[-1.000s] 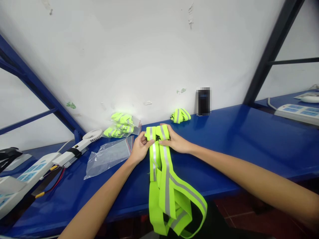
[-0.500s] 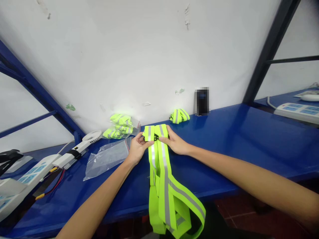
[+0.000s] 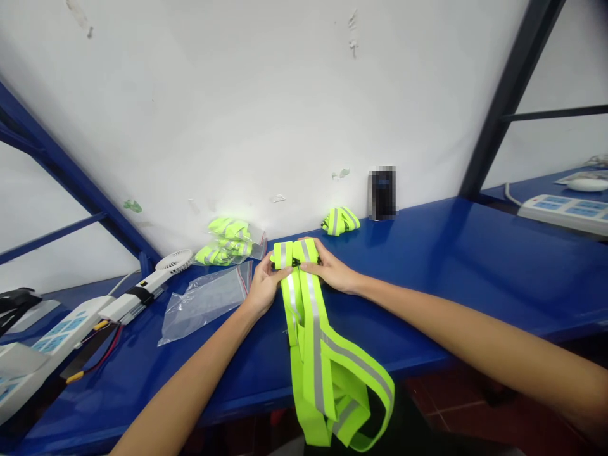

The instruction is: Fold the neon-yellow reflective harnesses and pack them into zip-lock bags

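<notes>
Your left hand (image 3: 264, 284) is closed partway, thumb on the near side of the left fold of a fluorescent yellow-green fabric strap with a silvery-grey centre stripe (image 3: 316, 345). Your right hand (image 3: 336, 273) has the right fold in a similar pinch, its fingers partly hidden behind the fabric. The strap's folded end lies between your two hands, the folds side by side with small black pieces showing at the gap. From there its lengths run toward you, the loose loops reaching past the near edge of the glossy blue table (image 3: 427, 278). Just left of your left hand lies a flat, clear plastic bag (image 3: 204, 305); a bundled yellow-green striped strap (image 3: 341, 221) sits farther off, near the wall.
</notes>
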`<action>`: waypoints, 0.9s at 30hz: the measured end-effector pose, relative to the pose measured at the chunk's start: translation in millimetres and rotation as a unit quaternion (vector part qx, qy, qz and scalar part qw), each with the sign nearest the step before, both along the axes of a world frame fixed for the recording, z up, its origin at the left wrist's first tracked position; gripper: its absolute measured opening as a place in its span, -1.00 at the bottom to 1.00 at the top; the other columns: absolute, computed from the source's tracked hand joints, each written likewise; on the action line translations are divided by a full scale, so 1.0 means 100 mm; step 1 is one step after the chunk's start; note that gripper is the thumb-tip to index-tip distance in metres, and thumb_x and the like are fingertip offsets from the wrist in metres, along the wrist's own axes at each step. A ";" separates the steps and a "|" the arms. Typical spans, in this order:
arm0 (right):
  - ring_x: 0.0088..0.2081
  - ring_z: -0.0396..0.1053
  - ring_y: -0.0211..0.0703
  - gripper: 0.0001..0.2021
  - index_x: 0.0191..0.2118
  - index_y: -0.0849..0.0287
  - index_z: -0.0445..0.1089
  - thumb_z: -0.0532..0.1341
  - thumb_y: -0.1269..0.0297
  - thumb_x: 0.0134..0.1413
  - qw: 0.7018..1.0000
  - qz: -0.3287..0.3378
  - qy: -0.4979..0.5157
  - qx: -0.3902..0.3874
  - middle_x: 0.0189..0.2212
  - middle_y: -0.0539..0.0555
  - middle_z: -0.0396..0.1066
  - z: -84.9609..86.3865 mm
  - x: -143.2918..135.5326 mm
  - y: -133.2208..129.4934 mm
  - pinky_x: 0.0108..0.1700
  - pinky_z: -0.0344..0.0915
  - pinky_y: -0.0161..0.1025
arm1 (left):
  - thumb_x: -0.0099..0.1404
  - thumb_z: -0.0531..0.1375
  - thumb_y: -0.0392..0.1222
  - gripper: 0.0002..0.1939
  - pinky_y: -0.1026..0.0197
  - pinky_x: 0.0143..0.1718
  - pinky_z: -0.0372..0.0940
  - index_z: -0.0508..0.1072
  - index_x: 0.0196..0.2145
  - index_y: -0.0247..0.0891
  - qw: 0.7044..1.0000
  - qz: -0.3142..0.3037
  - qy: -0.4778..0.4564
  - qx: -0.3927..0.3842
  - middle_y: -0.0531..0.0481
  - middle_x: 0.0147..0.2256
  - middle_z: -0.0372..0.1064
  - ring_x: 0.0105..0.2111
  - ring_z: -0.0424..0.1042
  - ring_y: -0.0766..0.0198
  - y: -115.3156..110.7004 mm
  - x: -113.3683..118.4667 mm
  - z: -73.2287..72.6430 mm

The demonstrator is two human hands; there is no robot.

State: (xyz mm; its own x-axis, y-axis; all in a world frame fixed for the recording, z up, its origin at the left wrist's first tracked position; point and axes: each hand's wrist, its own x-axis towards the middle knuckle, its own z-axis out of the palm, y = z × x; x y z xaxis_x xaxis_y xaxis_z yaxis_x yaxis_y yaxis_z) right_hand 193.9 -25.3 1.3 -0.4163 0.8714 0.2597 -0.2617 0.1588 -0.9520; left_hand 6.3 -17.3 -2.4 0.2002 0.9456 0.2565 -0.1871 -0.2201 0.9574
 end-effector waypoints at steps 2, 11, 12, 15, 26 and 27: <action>-0.21 0.47 -0.12 -0.52 0.08 -0.14 0.17 0.30 0.04 0.07 0.998 0.029 0.017 -0.057 -0.09 -0.03 0.41 0.03 -0.01 -0.02 -0.26 0.48 -0.17 | -0.03 0.42 -0.23 -0.53 0.09 -0.07 0.37 0.44 -0.13 -0.24 1.000 0.008 -0.014 -0.007 -0.07 -0.12 0.50 -0.13 0.49 0.10 0.02 -0.01 0.00; -0.23 0.46 -0.15 -0.74 -0.09 0.04 0.38 0.20 0.05 0.18 0.987 0.022 0.100 -0.127 -0.17 0.02 0.45 0.08 -0.07 -0.02 -0.20 0.45 -0.17 | -0.07 0.43 -0.28 -0.61 0.22 -0.18 0.34 0.48 -0.23 -0.25 0.999 0.031 -0.020 0.008 0.06 -0.29 0.48 -0.29 0.46 0.26 0.09 -0.08 -0.06; -0.24 0.45 -0.16 -0.77 -0.12 0.07 0.41 0.22 0.12 0.15 0.986 0.018 0.110 -0.125 -0.22 0.01 0.46 0.08 -0.07 -0.02 -0.20 0.43 -0.21 | -0.06 0.43 -0.28 -0.61 0.22 -0.18 0.34 0.50 -0.23 -0.25 0.999 0.035 -0.008 0.020 0.06 -0.29 0.48 -0.28 0.45 0.26 0.10 -0.09 -0.06; -0.30 0.41 -0.22 -0.82 -0.21 0.14 0.47 0.28 0.28 0.01 0.983 0.008 0.133 -0.123 -0.33 -0.01 0.46 0.08 -0.08 -0.01 -0.25 0.38 -0.32 | -0.02 0.42 -0.25 -0.62 0.24 -0.15 0.32 0.53 -0.19 -0.24 0.996 0.042 0.029 0.071 0.02 -0.25 0.47 -0.25 0.44 0.25 0.13 -0.12 -0.08; -0.30 0.43 -0.17 -0.67 -0.24 0.18 0.52 0.32 0.46 -0.28 0.981 -0.017 0.156 -0.115 -0.36 0.02 0.52 0.10 -0.06 0.02 -0.18 0.35 -0.22 | 0.06 0.40 -0.19 -0.32 0.24 -0.08 0.35 0.32 0.13 -0.16 0.986 0.051 0.040 0.153 -0.11 0.00 0.35 -0.10 0.44 0.20 -0.05 -0.05 0.02; -0.30 0.43 -0.17 -0.66 -0.23 0.17 0.52 0.32 0.47 -0.28 0.981 -0.026 0.154 -0.113 -0.36 0.02 0.52 0.09 -0.05 0.04 -0.18 0.35 -0.22 | 0.04 0.41 -0.20 -0.22 0.23 -0.08 0.36 0.24 0.20 -0.13 0.991 0.048 0.036 0.117 -0.10 -0.01 0.37 -0.11 0.46 0.20 -0.05 -0.03 0.02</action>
